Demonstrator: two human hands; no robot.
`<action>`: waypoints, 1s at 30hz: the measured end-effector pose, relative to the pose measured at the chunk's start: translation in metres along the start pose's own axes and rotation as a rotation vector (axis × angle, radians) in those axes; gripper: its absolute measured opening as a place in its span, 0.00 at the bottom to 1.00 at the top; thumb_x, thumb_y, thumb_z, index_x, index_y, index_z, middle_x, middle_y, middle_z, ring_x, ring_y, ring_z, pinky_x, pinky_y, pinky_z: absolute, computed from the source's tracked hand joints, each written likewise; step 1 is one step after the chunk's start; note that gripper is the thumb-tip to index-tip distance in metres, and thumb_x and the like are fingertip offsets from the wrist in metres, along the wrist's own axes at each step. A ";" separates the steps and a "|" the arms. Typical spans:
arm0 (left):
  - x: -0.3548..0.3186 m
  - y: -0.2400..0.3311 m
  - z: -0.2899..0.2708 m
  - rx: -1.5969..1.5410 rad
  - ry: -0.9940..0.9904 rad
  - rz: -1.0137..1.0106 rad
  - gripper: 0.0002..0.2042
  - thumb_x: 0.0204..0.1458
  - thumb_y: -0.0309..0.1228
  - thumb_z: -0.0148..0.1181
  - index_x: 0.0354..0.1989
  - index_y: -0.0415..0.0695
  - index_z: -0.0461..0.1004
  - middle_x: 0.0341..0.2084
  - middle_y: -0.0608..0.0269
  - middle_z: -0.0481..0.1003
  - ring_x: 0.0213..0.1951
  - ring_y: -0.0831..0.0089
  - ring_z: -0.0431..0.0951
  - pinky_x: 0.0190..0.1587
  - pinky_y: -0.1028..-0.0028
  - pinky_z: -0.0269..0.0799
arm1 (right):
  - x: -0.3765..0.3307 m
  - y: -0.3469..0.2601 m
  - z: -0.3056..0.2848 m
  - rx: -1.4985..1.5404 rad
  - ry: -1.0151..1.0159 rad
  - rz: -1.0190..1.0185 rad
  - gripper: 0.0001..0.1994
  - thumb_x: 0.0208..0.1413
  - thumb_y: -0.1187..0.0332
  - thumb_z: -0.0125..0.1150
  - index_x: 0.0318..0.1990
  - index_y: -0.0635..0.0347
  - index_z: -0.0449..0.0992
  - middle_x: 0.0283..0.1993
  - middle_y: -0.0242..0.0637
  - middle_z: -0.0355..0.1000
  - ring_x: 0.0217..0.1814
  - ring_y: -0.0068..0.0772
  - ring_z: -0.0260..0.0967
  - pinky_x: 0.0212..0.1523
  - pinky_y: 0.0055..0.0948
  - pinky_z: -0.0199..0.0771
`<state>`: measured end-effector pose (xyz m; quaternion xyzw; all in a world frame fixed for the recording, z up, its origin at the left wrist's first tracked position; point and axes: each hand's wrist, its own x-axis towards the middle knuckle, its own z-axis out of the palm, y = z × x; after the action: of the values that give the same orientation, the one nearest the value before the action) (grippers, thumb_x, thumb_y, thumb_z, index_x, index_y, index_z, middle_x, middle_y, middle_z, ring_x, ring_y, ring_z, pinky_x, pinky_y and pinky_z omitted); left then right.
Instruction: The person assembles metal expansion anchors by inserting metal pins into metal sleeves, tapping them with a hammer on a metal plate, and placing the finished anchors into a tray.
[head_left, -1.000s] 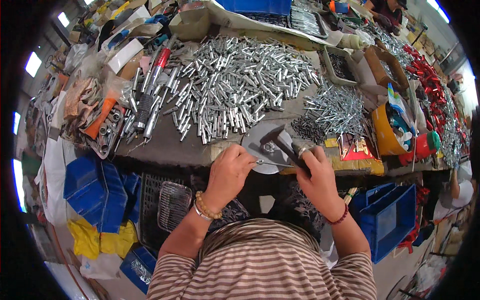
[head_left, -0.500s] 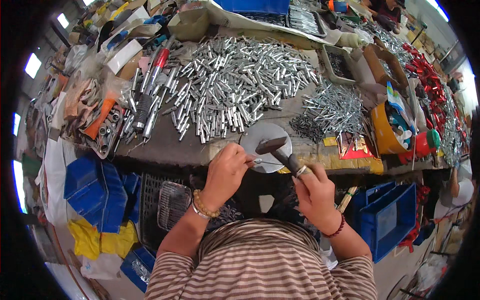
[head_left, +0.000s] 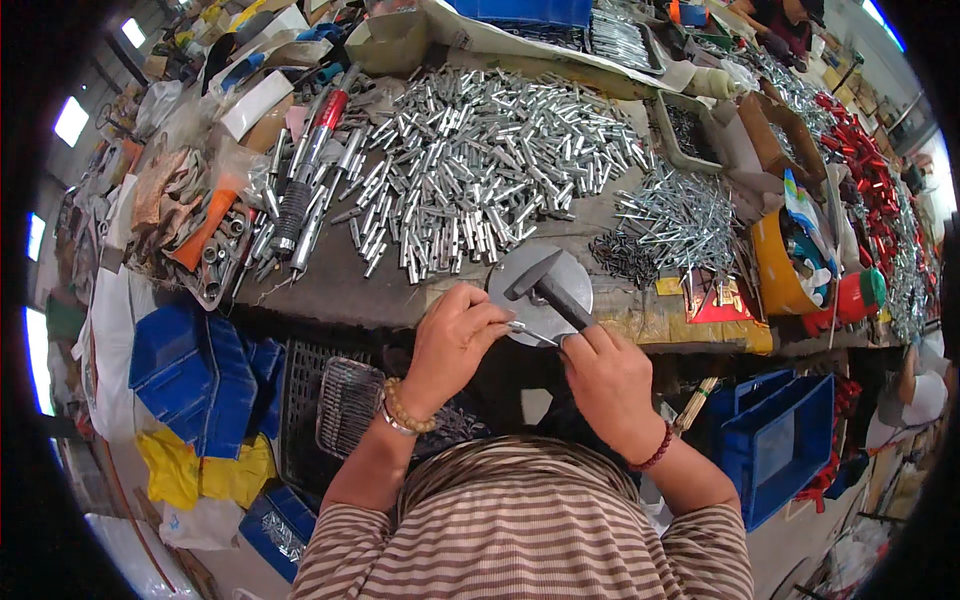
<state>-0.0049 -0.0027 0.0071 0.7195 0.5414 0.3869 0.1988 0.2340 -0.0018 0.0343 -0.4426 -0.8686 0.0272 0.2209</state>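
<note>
Right fingers [head_left: 588,347] moved inward — gripping hammer [head_left: 562,300], metal rod [head_left: 535,335] pinched between left fingers [head_left: 488,320]

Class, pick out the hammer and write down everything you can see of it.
The hammer has a long, narrow, dark head that looks like metal, slanting from lower left to upper right in the view and narrowing toward its ends. The straight, dark handle runs down to the right into the person's right hand, which grips it and hides its lower end. The head shows against a round grey disc; whether they touch cannot be told.
</note>
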 end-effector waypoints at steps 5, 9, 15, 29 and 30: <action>-0.010 0.012 0.009 -0.095 0.198 -0.090 0.19 0.55 0.22 0.69 0.57 0.44 0.80 0.39 0.61 0.77 0.39 0.67 0.79 0.40 0.69 0.76 | -0.006 -0.014 0.000 0.283 -0.118 0.146 0.09 0.52 0.72 0.69 0.40 0.58 0.76 0.35 0.43 0.74 0.34 0.50 0.76 0.33 0.45 0.76; -0.036 0.012 0.027 -0.440 0.199 -0.390 0.21 0.64 0.23 0.61 0.66 0.43 0.72 0.38 0.61 0.80 0.37 0.76 0.80 0.37 0.74 0.77 | -0.011 -0.017 0.002 0.430 -0.167 0.224 0.11 0.52 0.72 0.70 0.42 0.62 0.76 0.32 0.44 0.76 0.30 0.45 0.76 0.32 0.39 0.74; -0.041 0.023 0.034 -0.834 0.125 -0.575 0.25 0.71 0.25 0.54 0.75 0.42 0.58 0.37 0.61 0.81 0.37 0.79 0.80 0.37 0.79 0.78 | -0.014 -0.024 0.004 0.869 -0.409 0.551 0.13 0.57 0.70 0.70 0.45 0.67 0.76 0.28 0.48 0.77 0.26 0.40 0.72 0.31 0.36 0.73; -0.127 -0.055 -0.018 -0.699 0.568 -0.689 0.27 0.59 0.26 0.69 0.65 0.40 0.66 0.36 0.67 0.79 0.36 0.80 0.77 0.37 0.76 0.75 | -0.025 -0.043 0.038 1.107 -0.556 0.524 0.14 0.64 0.77 0.63 0.55 0.65 0.73 0.40 0.33 0.76 0.39 0.19 0.71 0.37 0.23 0.74; -0.144 -0.071 -0.024 -0.629 0.631 -0.769 0.26 0.57 0.23 0.68 0.64 0.42 0.66 0.34 0.65 0.79 0.31 0.81 0.75 0.34 0.78 0.73 | -0.026 -0.043 0.040 1.134 -0.563 0.591 0.14 0.65 0.77 0.63 0.56 0.65 0.72 0.40 0.33 0.76 0.39 0.19 0.72 0.37 0.23 0.74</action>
<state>-0.0844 -0.1164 -0.0773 0.2279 0.6558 0.6244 0.3579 0.1983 -0.0421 -0.0005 -0.4529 -0.5878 0.6491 0.1676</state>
